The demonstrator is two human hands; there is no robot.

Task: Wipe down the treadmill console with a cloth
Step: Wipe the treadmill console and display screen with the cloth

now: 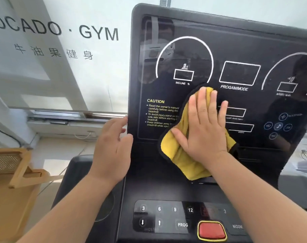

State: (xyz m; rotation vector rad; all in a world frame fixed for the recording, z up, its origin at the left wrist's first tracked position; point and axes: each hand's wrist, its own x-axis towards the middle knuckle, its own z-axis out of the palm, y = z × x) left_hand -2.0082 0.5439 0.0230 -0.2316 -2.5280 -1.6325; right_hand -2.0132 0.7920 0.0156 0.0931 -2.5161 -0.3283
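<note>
Cloth (177, 148), yellow, lies flat against the treadmill console (236, 41) at mid-panel. Right hand (205, 125) presses it, fingers straight and spread. Left hand (112, 149), at 9 o'clock from the cloth, rests against the console's left edge, fingers relaxed. Red button (211, 230) sits at 6 o'clock.

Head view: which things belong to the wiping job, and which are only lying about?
Job: yellow cloth, treadmill console, right hand pressing the cloth, left hand at the console's edge.
Lying about: wooden frame, GYM lettering.
</note>
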